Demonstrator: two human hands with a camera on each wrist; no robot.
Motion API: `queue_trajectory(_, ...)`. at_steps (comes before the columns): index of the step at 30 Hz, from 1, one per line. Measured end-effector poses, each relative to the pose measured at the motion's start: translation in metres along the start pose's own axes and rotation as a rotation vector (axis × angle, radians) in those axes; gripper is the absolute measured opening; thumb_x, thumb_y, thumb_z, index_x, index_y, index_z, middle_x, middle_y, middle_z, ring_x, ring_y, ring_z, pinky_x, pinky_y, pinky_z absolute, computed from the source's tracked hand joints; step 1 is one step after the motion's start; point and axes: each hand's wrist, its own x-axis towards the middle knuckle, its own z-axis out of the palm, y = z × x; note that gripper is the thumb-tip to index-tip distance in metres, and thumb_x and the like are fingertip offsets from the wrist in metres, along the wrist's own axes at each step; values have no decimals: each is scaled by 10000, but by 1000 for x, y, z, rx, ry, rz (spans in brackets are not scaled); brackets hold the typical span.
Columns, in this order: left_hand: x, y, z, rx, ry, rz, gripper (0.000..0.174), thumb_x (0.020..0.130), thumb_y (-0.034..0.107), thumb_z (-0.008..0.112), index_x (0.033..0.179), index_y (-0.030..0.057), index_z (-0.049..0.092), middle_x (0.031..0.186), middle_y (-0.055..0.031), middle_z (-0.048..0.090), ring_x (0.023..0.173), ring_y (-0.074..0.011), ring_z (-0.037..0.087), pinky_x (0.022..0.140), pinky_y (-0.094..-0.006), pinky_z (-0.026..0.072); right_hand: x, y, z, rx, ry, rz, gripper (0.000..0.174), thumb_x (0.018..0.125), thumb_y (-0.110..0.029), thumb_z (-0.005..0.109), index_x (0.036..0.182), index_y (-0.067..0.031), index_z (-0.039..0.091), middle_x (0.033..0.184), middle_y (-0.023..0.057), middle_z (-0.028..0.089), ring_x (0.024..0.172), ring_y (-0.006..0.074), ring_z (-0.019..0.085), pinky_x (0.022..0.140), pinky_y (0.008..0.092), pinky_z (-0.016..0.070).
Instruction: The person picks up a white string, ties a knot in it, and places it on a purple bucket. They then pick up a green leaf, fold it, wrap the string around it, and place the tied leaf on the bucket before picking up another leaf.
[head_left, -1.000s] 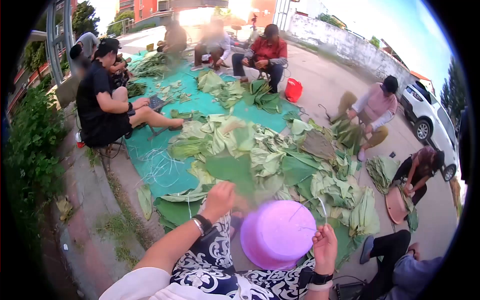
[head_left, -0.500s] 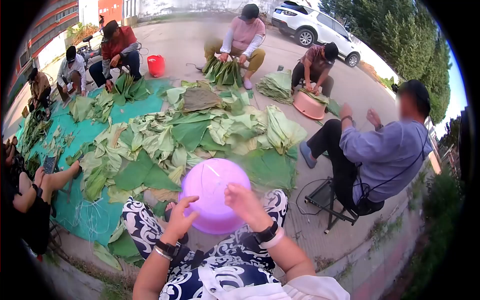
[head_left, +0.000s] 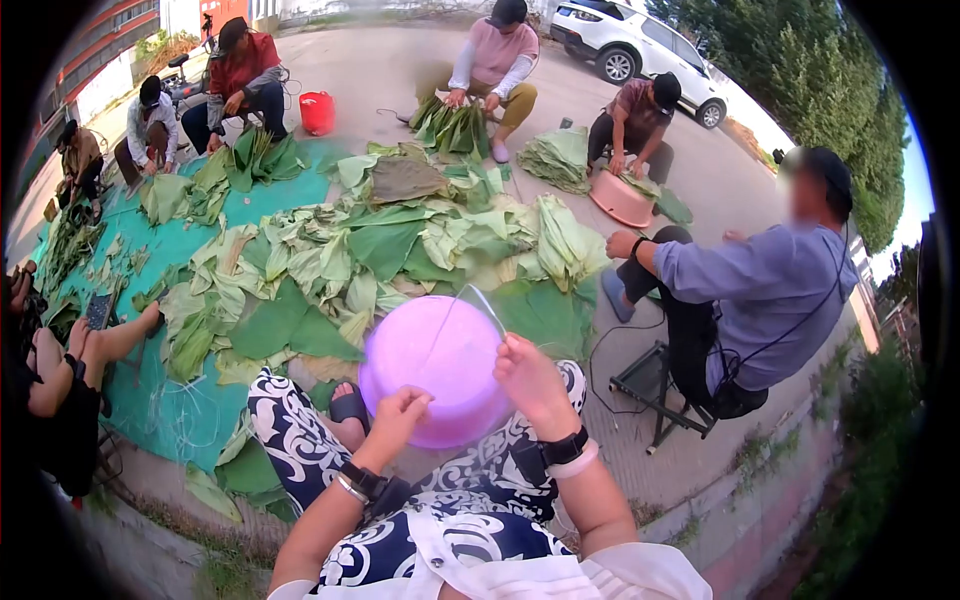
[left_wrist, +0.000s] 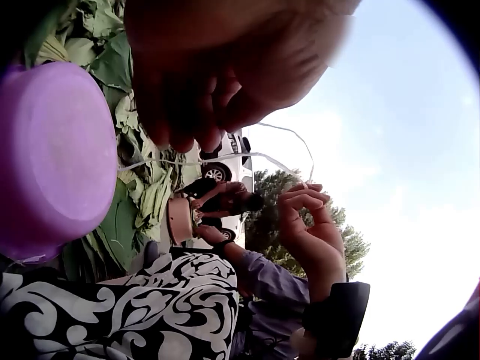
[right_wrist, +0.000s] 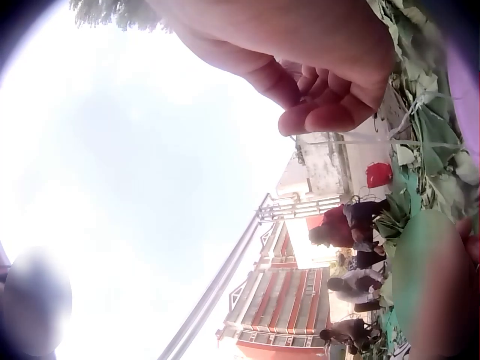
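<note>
My right hand (head_left: 530,378) pinches a thin white plastic string (head_left: 488,303) between thumb and fingertips, at chest height right of the basin. From there the string arcs up and over toward my left hand (head_left: 398,416), whose thumb and fingers are pinched together on a strand. In the left wrist view the string (left_wrist: 281,161) makes a loop between both hands, and another length trails off toward the leaves. Below the hands, a purple plastic basin (head_left: 430,350) sits upside down between my knees. Its flat bottom faces up.
Large green leaves (head_left: 385,245) lie heaped beyond the basin on a teal sheet (head_left: 290,190). At the right a person in a blue shirt (head_left: 770,290) sits on a folding stool (head_left: 650,385). Farther off are people working leaves, a pink basin (head_left: 620,200) and a red bucket (head_left: 317,113).
The head view has swung right since a second ago. Over the last half second my left hand has gone from spread fingers to a pinch, and the string now arcs up from my right hand.
</note>
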Motion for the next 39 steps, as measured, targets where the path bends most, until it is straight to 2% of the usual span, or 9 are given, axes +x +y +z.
queue_trajectory(5,-3,40,9,-3,-40,211,478,842,18,596,1315,21,522,1259,-98,558,1153,-157,538,906,-287,460,-8,23,27,-45,-43,99,140,930,-139,603,1031,-45,580,845,20,605,722,118,555,712,264,474)
queue_trajectory(11,2,17,15,-225,-231,176,365,900,59,587,1256,-4,533,1142,-58,615,1050,-141,579,956,-297,442,-12,51,37,-53,-67,189,102,943,-88,559,1031,-38,557,864,44,590,721,122,539,661,251,444)
queue_trajectory(15,-9,14,11,-123,-26,212,186,886,46,561,1052,-26,602,899,-76,642,777,-137,621,734,-281,511,2,61,24,-105,-24,190,90,941,-122,583,1013,-70,568,816,11,574,672,97,513,603,233,447)
queue_trajectory(18,-11,11,1,35,262,238,196,898,43,555,1084,-13,586,946,-66,641,869,-131,611,791,-282,498,8,64,22,-121,-59,216,75,949,-133,574,993,-73,575,808,5,574,658,99,520,588,234,451)
queue_trajectory(22,-18,38,1,411,609,721,193,887,94,591,1047,-14,593,916,-81,651,861,-176,615,806,-309,490,17,67,14,-118,-124,283,147,954,-155,575,1042,-38,589,884,35,595,719,119,510,662,255,436)
queue_trajectory(25,-9,25,10,415,448,720,206,885,127,613,1029,-19,600,873,-76,644,823,-178,600,793,-318,479,-1,60,45,-48,-93,359,100,966,-105,513,980,-18,559,864,62,582,777,175,519,746,316,444)
queue_trajectory(28,-6,15,13,196,113,437,149,824,97,590,929,-9,598,786,-95,646,734,-172,635,671,-309,505,-4,60,62,-79,-49,343,97,963,-93,511,1002,-16,554,869,65,586,777,175,521,741,334,445)
queue_trajectory(37,-35,-12,-15,-56,46,119,225,936,214,520,867,19,607,630,-18,541,523,-100,506,509,-269,434,43,4,45,-110,-204,216,108,941,-142,564,994,-48,578,836,60,569,702,166,477,687,315,417)
queue_trajectory(39,-27,-31,-22,35,118,205,241,941,227,512,855,23,607,626,-12,531,530,-95,496,508,-266,418,52,-11,47,-185,-239,169,126,947,-184,561,994,-69,584,838,56,570,721,172,493,700,308,421)
